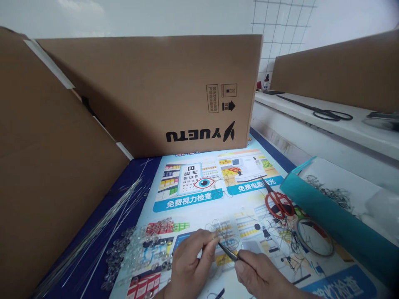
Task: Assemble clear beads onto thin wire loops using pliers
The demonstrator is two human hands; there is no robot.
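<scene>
Two hands at the bottom edge, working over a printed poster (249, 195) laid on the blue table (137, 174). Left hand (190, 265) has thumb and forefinger pinched on a tangle of thin wire (222, 234), which sits just above the fingertips, touching them. Right hand (264, 278) is closed around a slim dark tool (227, 251) (tweezers or a pick, too small to tell), tip pointing up-left into the wire tangle, near the left fingertips.

Just left of the left hand: a pile of small clear parts (137, 249) spread on the poster's left edge. Further left, a bundle of long clear rods (93, 236) lies diagonally on the table, beside the big cardboard flap (46, 166).

Right of the hands: red-handled scissors (277, 201) flat on the poster, blades pointing up-left, more loose wire scraps around them. A thin ring (314, 236) lies just below the scissors. A teal roll (336, 224) runs diagonally along the poster's right side.

Behind the poster stands a cardboard box (156, 91), its print upside down. On the white ledge (311, 112) at right lies a pair of black scissors (327, 113), well apart from the hands.
</scene>
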